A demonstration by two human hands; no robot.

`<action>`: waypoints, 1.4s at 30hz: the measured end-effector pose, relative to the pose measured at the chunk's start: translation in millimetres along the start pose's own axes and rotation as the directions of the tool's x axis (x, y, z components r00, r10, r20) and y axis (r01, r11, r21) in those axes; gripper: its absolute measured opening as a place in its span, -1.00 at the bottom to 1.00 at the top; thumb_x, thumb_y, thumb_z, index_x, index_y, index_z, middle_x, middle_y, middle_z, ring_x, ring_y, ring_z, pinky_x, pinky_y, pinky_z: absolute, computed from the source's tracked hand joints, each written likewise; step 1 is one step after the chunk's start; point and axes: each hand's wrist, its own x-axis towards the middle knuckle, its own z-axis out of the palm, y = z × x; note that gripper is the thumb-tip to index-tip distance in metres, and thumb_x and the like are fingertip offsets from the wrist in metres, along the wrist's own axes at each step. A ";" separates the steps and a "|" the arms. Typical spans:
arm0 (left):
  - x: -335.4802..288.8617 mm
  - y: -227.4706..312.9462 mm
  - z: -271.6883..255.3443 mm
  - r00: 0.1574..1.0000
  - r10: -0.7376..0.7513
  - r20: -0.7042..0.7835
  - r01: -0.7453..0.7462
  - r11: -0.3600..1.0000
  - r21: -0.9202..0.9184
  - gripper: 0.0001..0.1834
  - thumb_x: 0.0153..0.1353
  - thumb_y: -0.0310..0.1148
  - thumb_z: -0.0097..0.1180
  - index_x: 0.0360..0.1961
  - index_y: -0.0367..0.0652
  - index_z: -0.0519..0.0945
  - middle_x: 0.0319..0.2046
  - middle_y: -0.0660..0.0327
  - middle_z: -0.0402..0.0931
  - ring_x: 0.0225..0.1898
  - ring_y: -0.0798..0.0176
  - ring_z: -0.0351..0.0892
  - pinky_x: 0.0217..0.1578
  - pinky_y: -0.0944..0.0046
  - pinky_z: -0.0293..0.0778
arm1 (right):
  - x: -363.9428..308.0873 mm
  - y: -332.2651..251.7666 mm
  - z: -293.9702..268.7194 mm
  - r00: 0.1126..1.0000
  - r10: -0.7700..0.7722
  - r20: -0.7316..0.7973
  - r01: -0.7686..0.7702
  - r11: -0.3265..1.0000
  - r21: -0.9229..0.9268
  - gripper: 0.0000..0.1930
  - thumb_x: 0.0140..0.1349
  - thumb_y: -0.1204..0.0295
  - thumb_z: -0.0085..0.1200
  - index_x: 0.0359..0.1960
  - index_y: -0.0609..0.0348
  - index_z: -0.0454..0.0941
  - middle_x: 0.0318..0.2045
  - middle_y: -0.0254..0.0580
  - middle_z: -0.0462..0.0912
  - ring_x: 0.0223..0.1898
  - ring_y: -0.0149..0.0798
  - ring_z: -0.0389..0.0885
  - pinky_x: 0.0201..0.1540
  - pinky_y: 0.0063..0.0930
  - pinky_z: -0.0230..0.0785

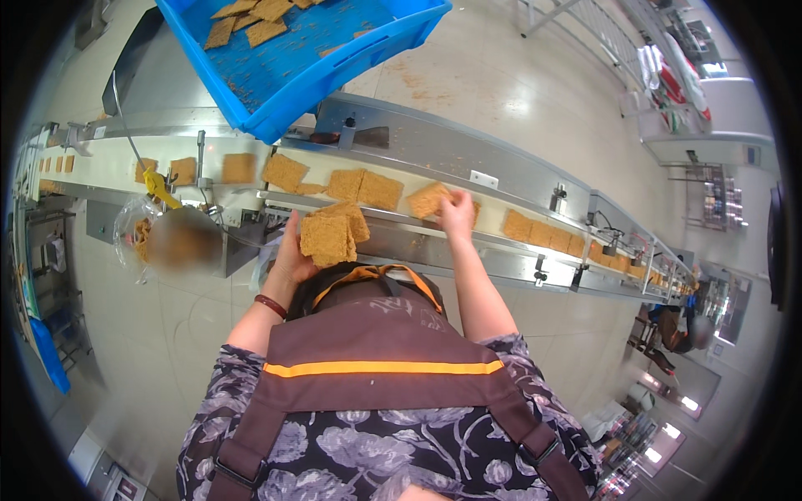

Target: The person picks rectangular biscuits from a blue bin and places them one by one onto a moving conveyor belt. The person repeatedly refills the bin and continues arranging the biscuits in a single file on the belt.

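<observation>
My left hand [292, 259] holds a small stack of square, golden-brown crackers [328, 238] in front of my apron, at the near edge of the conveyor. Their surface is rough, and the fingers under the stack are mostly hidden. Over the belt, my right hand [456, 215] pinches a single cracker [428, 200] by its right side, tilted. Another cracker shows partly behind those fingers. Between the hands, several crackers [365, 187] lie on the white belt [493, 213], some overlapping. To the right, a row of crackers [543, 234] runs along the belt.
A blue crate [276, 117] with loose crackers and crumbs stands beyond the conveyor. Metal rails [418, 230] edge the belt. At left are a yellow tool-like piece [160, 188] and a clear bag [134, 230]. A person [677, 330] is at the far right.
</observation>
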 end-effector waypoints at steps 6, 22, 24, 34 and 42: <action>9.8 -0.3 -5.6 1.000 0.007 -0.019 -0.006 0.999 0.038 -0.19 0.24 0.34 -0.25 0.25 -0.10 0.33 0.16 0.12 0.41 0.17 0.05 0.41 0.14 -0.06 0.34 | -2.9 51.8 -40.3 0.991 -0.045 -0.122 0.077 0.961 0.266 -0.73 0.17 0.51 0.13 -0.13 0.29 0.37 -0.23 -0.02 0.53 -0.36 -0.22 0.65 -0.49 -0.46 0.56; 15.0 -2.6 5.4 0.998 0.003 -0.060 -0.004 1.000 -0.006 -0.21 0.22 0.32 -0.18 0.24 -0.09 0.34 0.17 0.09 0.39 0.19 0.01 0.38 0.17 -0.11 0.29 | -19.0 -9.6 28.1 0.728 -0.571 0.378 0.674 0.495 -0.549 -0.86 0.05 0.37 0.20 -0.42 0.15 0.58 -0.32 -0.15 0.58 -0.16 -0.05 0.55 -0.17 -0.16 0.46; 17.0 -3.5 13.2 0.998 0.000 -0.062 -0.001 1.000 -0.016 -0.21 0.22 0.32 -0.19 0.24 -0.09 0.34 0.18 0.09 0.39 0.19 0.00 0.38 0.17 -0.11 0.28 | -11.4 -11.5 -0.4 0.813 -0.428 0.394 0.582 0.619 -0.528 -0.83 0.08 0.35 0.19 -0.38 0.18 0.56 -0.39 -0.10 0.61 -0.26 -0.02 0.58 -0.20 -0.11 0.45; 37.3 -10.3 51.4 0.992 -0.010 -0.126 0.015 0.999 0.036 -0.26 0.25 0.27 -0.19 0.25 -0.06 0.33 0.19 0.11 0.39 0.19 0.02 0.38 0.16 -0.14 0.30 | 37.6 29.3 -153.0 0.969 0.183 0.164 -0.245 0.759 0.603 -0.75 0.18 0.29 0.11 -0.19 0.14 0.50 -0.48 -0.39 0.50 -0.37 -0.35 0.53 -0.29 -0.41 0.43; 60.5 -31.9 75.2 0.996 -0.040 -0.081 0.044 0.998 0.054 -0.25 0.24 0.28 -0.14 0.24 -0.06 0.34 0.18 0.11 0.40 0.19 0.02 0.39 0.15 -0.15 0.31 | 30.7 66.0 -124.6 0.964 -0.217 -0.154 0.046 0.704 -0.708 -0.53 0.02 0.14 0.27 -0.12 0.16 0.46 -0.31 0.07 0.64 -0.23 0.12 0.61 -0.17 -0.06 0.44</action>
